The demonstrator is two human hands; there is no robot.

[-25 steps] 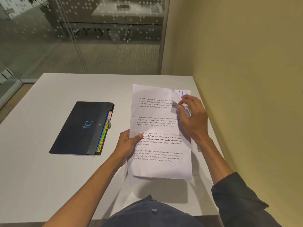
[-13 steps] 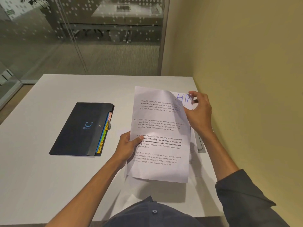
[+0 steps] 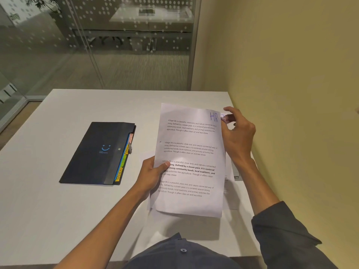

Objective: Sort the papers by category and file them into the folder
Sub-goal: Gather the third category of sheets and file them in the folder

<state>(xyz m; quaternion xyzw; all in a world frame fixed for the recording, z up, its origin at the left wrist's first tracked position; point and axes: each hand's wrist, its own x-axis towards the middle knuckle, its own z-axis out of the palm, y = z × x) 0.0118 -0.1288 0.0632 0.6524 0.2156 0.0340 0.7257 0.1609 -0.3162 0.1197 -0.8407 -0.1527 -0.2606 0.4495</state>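
Glass partition panels and a yellow wall frame a pale counter (image 3: 58,200), where a dark folder (image 3: 93,154) lies closed at the left, its coloured tabs (image 3: 124,158) showing along the right edge, among them SPORTS and HR. To its right, well apart, a stack of papers (image 3: 191,162) is held up off the surface, the front sheet marked HR (image 3: 213,116) in its top right corner.

Sorting looks to be the step in hand: the categories are being read off the sheet corners, and nothing is filed yet. Next, the HR sheet probably needs separating from the ones behind it, then carrying to the folder, which must first be opened at the matching tab.

His or her left hand (image 3: 153,172) grips the stack's left edge, thumb over the print and fingers behind. The right hand (image 3: 238,133) is raised at the top right corner, fingertips curled and pinching the edge of a sheet just behind the front one.
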